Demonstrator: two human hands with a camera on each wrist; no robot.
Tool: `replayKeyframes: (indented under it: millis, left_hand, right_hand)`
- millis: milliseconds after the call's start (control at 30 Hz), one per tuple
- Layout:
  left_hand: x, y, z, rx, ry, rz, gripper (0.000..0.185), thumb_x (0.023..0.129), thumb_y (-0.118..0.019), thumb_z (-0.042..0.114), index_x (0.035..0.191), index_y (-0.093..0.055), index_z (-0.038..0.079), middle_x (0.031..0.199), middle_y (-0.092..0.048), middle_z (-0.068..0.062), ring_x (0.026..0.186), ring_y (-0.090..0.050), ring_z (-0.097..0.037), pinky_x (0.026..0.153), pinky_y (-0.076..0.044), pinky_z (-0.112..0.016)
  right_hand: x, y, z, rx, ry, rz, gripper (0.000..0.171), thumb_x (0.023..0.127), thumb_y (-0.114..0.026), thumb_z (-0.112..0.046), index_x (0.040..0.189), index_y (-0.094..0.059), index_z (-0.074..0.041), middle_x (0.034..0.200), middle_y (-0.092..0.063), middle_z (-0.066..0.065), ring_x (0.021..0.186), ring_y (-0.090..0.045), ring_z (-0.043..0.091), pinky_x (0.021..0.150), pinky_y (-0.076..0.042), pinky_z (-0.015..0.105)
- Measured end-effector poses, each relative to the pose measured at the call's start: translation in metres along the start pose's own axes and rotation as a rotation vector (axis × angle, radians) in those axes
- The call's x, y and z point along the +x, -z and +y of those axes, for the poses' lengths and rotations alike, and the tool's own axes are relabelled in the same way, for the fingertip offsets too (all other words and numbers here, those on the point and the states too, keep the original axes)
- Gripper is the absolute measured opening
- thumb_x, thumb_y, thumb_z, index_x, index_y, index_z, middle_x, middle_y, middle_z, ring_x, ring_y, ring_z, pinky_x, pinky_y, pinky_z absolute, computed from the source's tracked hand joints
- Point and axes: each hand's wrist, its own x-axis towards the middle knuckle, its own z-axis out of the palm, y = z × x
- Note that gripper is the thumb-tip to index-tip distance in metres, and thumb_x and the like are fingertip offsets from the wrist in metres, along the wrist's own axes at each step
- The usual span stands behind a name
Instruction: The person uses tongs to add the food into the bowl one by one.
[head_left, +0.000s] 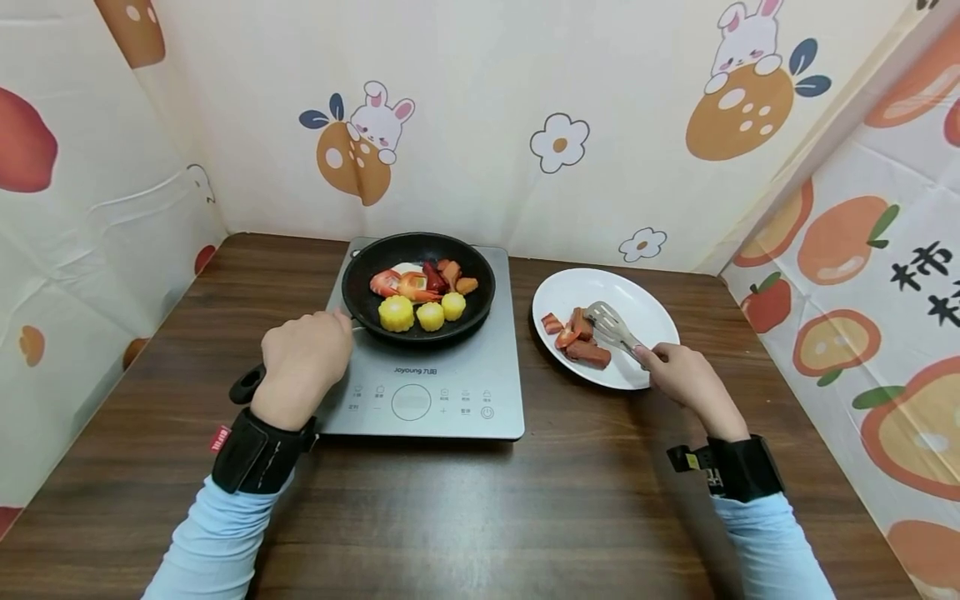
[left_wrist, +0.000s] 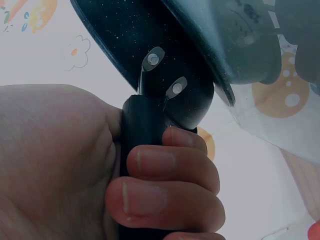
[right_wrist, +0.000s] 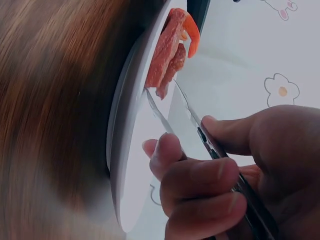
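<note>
Left hand (head_left: 303,358) grip clenched round pan handle (left_wrist: 142,150); right hand (head_left: 686,375) grip pinching tongs (head_left: 611,327) over plate (head_left: 637,304); cooktop (head_left: 450,392) between.

a grey induction cooker (head_left: 442,392) sits on the dark wooden table (head_left: 480,517). cream cloth walls (head_left: 480,100) printed with rabbits, oranges and flowers stand behind and beside it.

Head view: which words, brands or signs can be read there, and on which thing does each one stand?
"Joyoung", followed by small Chinese characters too small to read: front panel of the induction cooker.
Button labels on its control panel: too small to read.
"柿", large black character, partly cut off: right wall cloth.
Red tag on the left wrist strap: blurred, unreadable.
</note>
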Motion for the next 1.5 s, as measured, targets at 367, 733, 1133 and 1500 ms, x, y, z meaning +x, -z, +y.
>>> replayKeyframes:
  millis: [367,733,1133,1500]
  left_hand:
    - [0.001,-0.004,-0.001,-0.001,-0.001,0.009,0.059,0.110,-0.021,0.029,0.073,-0.056,-0.001,0.073,-0.058,-0.019,0.066,-0.060,-0.034,0.054,-0.042,-0.041]
    - [0.001,-0.002,0.000,-0.004,-0.002,0.001,0.060,0.111,-0.022,0.029,0.070,-0.056,0.002,0.069,-0.054,-0.014,0.064,-0.059,-0.032,0.054,-0.041,-0.039]
    - [0.000,-0.001,0.000,0.000,0.003,0.011,0.060,0.111,-0.022,0.029,0.068,-0.055,0.002,0.066,-0.051,-0.012,0.061,-0.057,-0.030,0.053,-0.040,-0.039]
    - [0.001,-0.001,0.000,0.001,0.004,0.011,0.060,0.111,-0.022,0.030,0.070,-0.055,0.002,0.067,-0.052,-0.012,0.062,-0.057,-0.031,0.054,-0.041,-0.039]
  right_hand:
    - [0.000,0.000,-0.004,0.034,0.007,0.086,0.046,0.109,-0.045,-0.040,0.097,-0.062,0.000,0.070,-0.057,0.006,0.062,-0.048,0.020,0.057,-0.037,0.032]
    - [-0.004,-0.001,-0.004,0.053,-0.006,0.146,0.046,0.108,-0.046,-0.042,0.098,-0.062,0.000,0.070,-0.057,0.006,0.061,-0.047,0.021,0.057,-0.036,0.032]
    - [-0.003,0.005,-0.024,0.049,0.065,0.224,0.047,0.108,-0.046,-0.043,0.092,-0.062,-0.003,0.069,-0.059,0.005,0.063,-0.046,0.021,0.062,-0.034,0.034]
    - [-0.002,0.014,-0.047,0.047,0.120,0.278,0.044,0.108,-0.048,-0.043,0.089,-0.061,-0.006,0.067,-0.060,0.006,0.059,-0.046,0.021,0.062,-0.034,0.034]
